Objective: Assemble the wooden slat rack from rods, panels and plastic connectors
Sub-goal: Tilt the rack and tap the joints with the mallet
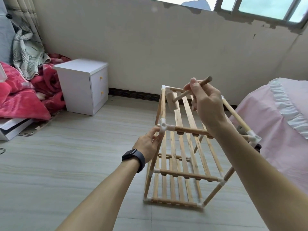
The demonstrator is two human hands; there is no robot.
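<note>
The wooden slat rack (188, 130) stood upright on the tiled floor (66, 155), directly below and between the two hands. It had three slatted levels joined by rods and white corner pieces.

The left hand (148, 145) was closed on the plastic connector (163, 126) at the rack's near top corner. Its thumb lay against the side of the piece and its fingers curled round the lower part, where the upright rod enters. A dark watch (133, 157) sat on that wrist.

The right hand (206, 104) was raised above the top level, beyond the left hand. Its fingers were wrapped round the handle of a wooden mallet (171, 102). The handle's end stuck out past the fingers, and the pale head hung just over the top slats near the far corner on the left hand's side. Whether the head touched the slats could not be told.

Another white connector (253, 137) showed under the right forearm, at the near top corner on that side.

A white nightstand (83, 85) stood against the wall, well out beyond the left hand, with a red blanket (25, 97) heaped further that way. A bed with a pink cover (266, 117) lay close beside the rack on the right hand's side.
</note>
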